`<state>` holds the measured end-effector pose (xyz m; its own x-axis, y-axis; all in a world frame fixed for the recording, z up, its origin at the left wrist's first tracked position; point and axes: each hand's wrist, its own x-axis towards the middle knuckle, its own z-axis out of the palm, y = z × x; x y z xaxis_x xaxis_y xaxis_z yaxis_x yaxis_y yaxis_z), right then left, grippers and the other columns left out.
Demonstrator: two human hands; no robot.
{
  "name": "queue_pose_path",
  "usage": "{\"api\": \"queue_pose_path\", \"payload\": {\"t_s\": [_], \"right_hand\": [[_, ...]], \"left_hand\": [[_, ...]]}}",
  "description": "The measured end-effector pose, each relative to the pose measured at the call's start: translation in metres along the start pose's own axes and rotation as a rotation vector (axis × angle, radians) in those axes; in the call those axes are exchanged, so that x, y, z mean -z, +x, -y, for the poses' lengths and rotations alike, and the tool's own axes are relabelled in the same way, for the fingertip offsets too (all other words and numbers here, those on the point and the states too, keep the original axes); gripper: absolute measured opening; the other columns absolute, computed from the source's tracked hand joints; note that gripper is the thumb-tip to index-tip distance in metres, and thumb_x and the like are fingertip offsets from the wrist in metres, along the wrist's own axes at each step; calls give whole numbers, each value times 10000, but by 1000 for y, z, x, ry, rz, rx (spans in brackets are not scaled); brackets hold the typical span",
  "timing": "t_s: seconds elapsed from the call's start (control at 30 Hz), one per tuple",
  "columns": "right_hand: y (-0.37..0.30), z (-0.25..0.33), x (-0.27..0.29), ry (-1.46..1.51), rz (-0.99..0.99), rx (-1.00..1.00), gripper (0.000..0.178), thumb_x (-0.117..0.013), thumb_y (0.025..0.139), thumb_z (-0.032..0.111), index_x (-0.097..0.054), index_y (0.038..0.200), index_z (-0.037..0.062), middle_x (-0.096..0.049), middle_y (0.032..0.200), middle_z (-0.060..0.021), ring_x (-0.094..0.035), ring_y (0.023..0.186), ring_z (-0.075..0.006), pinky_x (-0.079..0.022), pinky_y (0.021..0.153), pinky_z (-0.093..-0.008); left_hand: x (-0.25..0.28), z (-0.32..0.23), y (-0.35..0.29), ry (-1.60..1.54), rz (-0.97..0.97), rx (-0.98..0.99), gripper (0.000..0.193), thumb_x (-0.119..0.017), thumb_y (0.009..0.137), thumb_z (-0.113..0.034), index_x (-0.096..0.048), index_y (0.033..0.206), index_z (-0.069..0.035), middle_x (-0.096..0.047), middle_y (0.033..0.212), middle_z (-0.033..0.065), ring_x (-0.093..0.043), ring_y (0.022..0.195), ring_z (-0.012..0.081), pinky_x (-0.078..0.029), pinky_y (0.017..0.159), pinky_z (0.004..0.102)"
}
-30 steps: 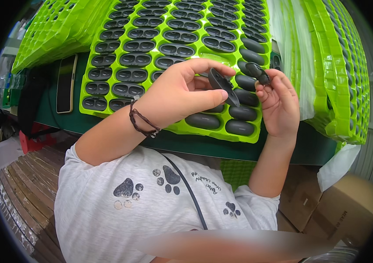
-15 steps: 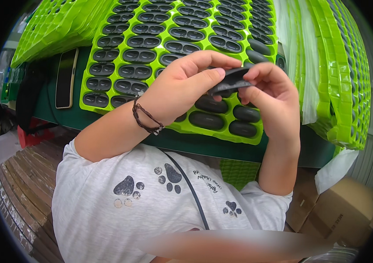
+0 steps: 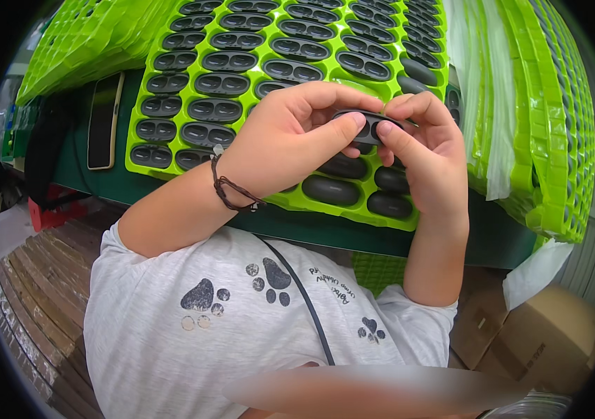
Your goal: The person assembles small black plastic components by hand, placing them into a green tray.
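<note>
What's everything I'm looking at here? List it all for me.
Oval part: one, black, pinched between both hands above the tray.
Tray: one, bright green, on the bench, rows of black oval parts in its pockets.
Tray stacks: several, green, at right and upper left; count unclear.
Bench: one, dark green, under the trays.
Flat device: one, dark with pale edge, left of the tray.
Cardboard box: one, brown, lower right.
Shirt: one, grey with paw prints.
Cord bracelet: one, dark, left wrist.
Left hand: holds the part.
Right hand: holds the part.
</note>
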<state>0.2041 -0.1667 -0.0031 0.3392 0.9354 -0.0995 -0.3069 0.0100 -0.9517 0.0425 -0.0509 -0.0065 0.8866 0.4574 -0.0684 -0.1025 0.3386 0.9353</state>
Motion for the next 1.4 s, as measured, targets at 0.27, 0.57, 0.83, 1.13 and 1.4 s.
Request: {"api": "queue_pose_path", "payload": {"t_s": [0.27,0.57,0.83,1.13,1.4], "right_hand": [[-5,5,-3,-286,-69,-41,111,-702,844,4,-666,947,-16,-673,823,-37,-654,716,-95,-510,594,-207],[-9,-1,-5,-448,-150,126,60,-694,817,-47,-684,876,-50,-647,755,-40,-657,667,-100,-511,578,-203],[-5,-15,-10,-653,-187,385,90,-710,779,-50,-672,859,-32,-640,727,-91,-619,604,-134,-493,566,-237],[-15,-10,-7,-701,-150,291,49,-616,879,-67,-619,923,-47,-598,821,-34,-554,712,-79,-462,631,-211],[-15,-11,-7,-668,-108,221,50,-551,919,-60,-566,949,-23,-553,881,-27,-531,751,-75,-462,641,-208]], "left_hand": [[-2,1,-1,168,-93,-8,217,-603,936,-66,-621,1137,12,-656,1102,87,-639,931,113,-565,741,235],[-4,2,0,231,-108,13,216,-631,914,-48,-635,1120,19,-661,1086,81,-643,923,103,-571,759,239],[-1,3,-2,325,-130,-23,189,-616,923,-53,-651,1096,18,-674,1010,57,-643,853,76,-562,715,212],[-4,10,2,592,-188,-462,129,-662,817,-110,-703,906,-26,-641,768,95,-613,636,166,-472,558,285],[-4,13,1,593,-180,-502,117,-648,823,-76,-675,909,-1,-621,764,102,-609,663,218,-480,595,318]]}}
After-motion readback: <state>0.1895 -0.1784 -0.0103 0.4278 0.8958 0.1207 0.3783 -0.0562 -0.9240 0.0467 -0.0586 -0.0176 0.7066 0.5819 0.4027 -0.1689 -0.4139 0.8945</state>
